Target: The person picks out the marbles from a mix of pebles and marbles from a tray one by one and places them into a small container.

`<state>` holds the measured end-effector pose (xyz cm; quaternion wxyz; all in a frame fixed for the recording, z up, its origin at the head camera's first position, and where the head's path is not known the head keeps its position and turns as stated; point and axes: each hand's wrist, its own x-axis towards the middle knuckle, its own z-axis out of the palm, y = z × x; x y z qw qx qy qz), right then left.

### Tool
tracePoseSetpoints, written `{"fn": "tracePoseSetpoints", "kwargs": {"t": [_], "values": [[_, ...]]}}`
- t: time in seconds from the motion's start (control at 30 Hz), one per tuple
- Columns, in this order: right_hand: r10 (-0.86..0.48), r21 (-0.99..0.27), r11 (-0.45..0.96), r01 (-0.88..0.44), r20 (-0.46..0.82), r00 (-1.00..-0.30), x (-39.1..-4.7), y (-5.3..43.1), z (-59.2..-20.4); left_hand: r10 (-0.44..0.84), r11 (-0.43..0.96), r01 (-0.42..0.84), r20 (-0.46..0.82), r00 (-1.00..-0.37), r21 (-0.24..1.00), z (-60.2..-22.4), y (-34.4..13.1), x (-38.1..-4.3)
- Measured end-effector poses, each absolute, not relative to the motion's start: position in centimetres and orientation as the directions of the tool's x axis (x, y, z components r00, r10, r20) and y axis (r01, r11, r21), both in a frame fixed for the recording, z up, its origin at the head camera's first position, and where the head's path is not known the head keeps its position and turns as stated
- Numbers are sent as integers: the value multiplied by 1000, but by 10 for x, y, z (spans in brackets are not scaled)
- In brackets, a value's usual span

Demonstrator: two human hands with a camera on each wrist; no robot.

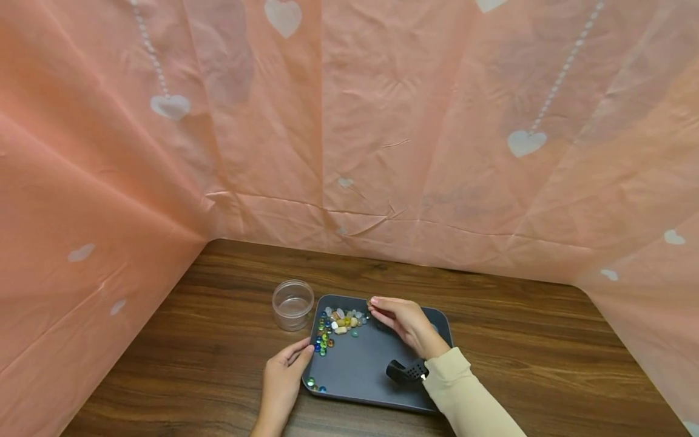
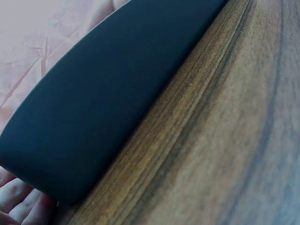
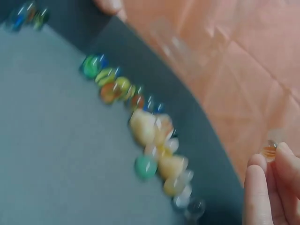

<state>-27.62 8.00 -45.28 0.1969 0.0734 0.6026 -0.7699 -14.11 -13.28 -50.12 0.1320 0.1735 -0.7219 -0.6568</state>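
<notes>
My right hand pinches a small glass marble with orange-brown streaks between thumb and fingertips, over the far rim of a dark grey tray. My left hand grips the left rim of that tray, its thumb at the top edge. Fingers show past the tray's corner in the left wrist view. Green, blue and amber marbles line the tray's left side. Cream, white and yellow polished stones cluster in the far left corner, beside a teal stone.
A clear round plastic tub stands on the wooden table, just left of the tray. Several marbles sit in the tray's near left corner. A pink cloth with white hearts hangs around the table. A black strap device sits at my right wrist.
</notes>
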Motion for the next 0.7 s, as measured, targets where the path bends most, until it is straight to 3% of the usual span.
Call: {"fn": "tracePoseSetpoints", "kwargs": {"t": [0.13, 0.3, 0.53, 0.7], "values": [[-252, -887, -246, 391, -331, -909, -277, 68, -443, -424, 82, -71, -29, -905, 994, -501, -132, -141], [-278, -919, -185, 348, -291, -916, -279, 40, -432, -421, 80, -77, -36, -906, 994, -501, -133, -141], [-293, -983, 48, 177, -184, -938, -280, -3, -419, -419, 91, -82, -36, -907, 993, -502, -132, -140], [-357, -965, 256, -51, -45, -933, -278, -26, -409, -421, 83, -78, -36, -906, 993, -500, -131, -140]]}}
